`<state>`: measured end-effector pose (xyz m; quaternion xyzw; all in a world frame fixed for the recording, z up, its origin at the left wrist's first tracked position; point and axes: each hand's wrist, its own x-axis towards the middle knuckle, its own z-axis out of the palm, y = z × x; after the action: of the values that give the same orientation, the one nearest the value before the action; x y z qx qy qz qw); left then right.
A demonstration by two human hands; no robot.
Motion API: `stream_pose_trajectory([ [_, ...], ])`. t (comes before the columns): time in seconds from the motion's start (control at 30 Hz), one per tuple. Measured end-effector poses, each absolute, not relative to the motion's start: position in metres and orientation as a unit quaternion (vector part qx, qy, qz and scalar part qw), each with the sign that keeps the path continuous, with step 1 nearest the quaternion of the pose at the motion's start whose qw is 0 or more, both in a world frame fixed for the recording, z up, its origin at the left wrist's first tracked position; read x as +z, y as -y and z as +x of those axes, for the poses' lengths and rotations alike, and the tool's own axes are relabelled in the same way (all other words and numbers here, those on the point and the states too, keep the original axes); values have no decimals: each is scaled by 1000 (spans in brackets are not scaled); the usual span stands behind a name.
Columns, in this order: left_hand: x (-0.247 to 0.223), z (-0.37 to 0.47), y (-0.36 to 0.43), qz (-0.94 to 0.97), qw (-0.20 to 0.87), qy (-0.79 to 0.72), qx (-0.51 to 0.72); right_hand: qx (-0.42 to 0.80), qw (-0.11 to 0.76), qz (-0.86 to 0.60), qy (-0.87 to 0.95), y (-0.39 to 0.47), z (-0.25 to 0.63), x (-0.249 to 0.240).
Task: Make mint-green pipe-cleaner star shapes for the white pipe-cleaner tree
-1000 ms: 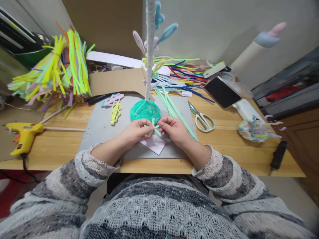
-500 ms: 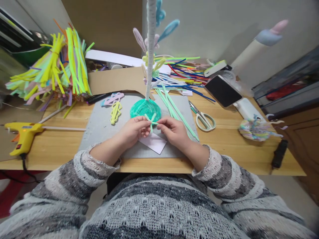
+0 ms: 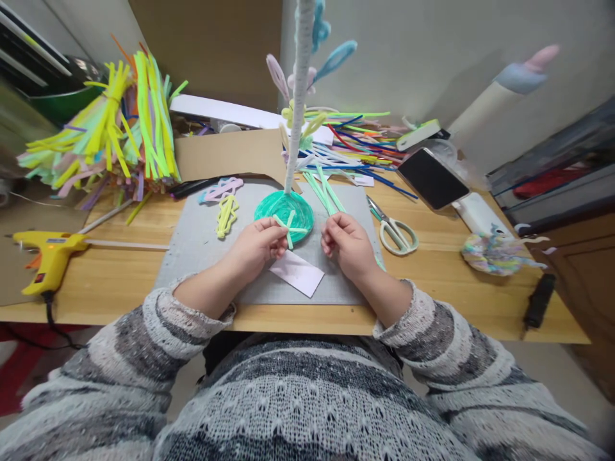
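Note:
My left hand (image 3: 259, 246) is closed on a small pale green pipe-cleaner piece (image 3: 291, 228), whose short arms stick out in a star-like cross. Apart from it on the right, my right hand (image 3: 350, 246) has its fingers curled in, and nothing shows sticking out of them. Behind the hands is a round green coiled base (image 3: 283, 208), from which a white wrapped stem (image 3: 296, 96) rises. Long pale green pipe cleaners (image 3: 327, 192) lie beyond my right hand, which partly covers them. A white card (image 3: 300, 274) rests below the hands on a grey mat (image 3: 192, 243).
Bent yellow (image 3: 227, 216) and pink-blue pieces lie at left on the mat. A yellow glue gun (image 3: 50, 256) is further left, below bundled pipe cleaners (image 3: 100, 128). Scissors (image 3: 396, 234), a phone (image 3: 432, 178) and a fluffy ring (image 3: 494, 253) are on the right.
My right hand has let go of the green piece and moved to the right. The piece stays in my left hand. The view has shifted slightly.

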<state>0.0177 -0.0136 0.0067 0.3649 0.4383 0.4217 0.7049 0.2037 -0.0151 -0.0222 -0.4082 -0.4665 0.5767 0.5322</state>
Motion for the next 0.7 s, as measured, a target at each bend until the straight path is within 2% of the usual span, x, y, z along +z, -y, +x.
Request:
stream_pose_trajectory([
  [0.1,7,18,14,358,715,-433,416,578,545,-409,450,11,206,-25],
  [0.23,7,18,15,360,707,-438,422,516,485,-460,535,14,205,-26],
  [0.3,6,18,14,365,688,-440,447,428,415,-476,646,21,203,-22],
  [0.37,5,17,13,369,661,-443,480,312,307,-482,759,31,199,-17],
  [0.47,5,17,12,367,632,-451,513,214,193,-460,840,46,191,-13],
  [0.57,6,17,13,366,626,-458,515,207,148,-454,854,54,185,-14],
  [0.7,7,16,13,369,618,-460,521,282,152,-424,847,46,196,-5],
])
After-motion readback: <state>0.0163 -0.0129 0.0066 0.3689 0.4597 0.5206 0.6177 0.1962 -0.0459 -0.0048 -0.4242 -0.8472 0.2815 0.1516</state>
